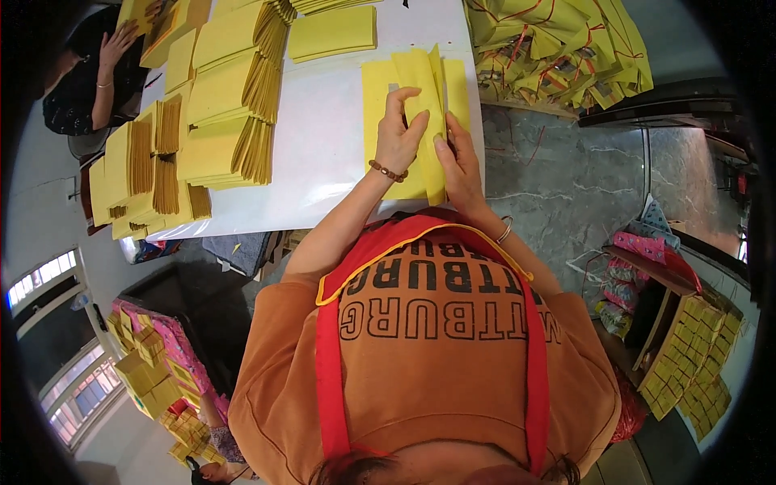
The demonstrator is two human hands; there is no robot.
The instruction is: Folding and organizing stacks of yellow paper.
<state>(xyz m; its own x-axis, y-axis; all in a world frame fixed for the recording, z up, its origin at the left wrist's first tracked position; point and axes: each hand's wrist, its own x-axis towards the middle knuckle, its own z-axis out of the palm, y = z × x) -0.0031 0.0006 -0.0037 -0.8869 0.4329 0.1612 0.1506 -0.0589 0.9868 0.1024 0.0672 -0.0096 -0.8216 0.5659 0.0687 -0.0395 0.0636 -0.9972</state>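
Observation:
A folded yellow paper sheet point(422, 81) stands partly raised over flat yellow paper point(458, 85) at the table's right end. My left hand point(398, 137) rests on its left side, index finger bent and thumb spread apart from it. At the right edge of the fold, my right hand point(463, 166) pinches the paper between thumb and fingers. Some fingertips of both hands are hidden by the paper.
Stacks of folded yellow paper point(230, 97) cover the left of the white table point(311, 145). Yellow bundles with red cords point(558, 52) lie beyond its right edge. Another person's hand point(119, 44) is at the far left. Grey floor point(537, 178) shows at the right.

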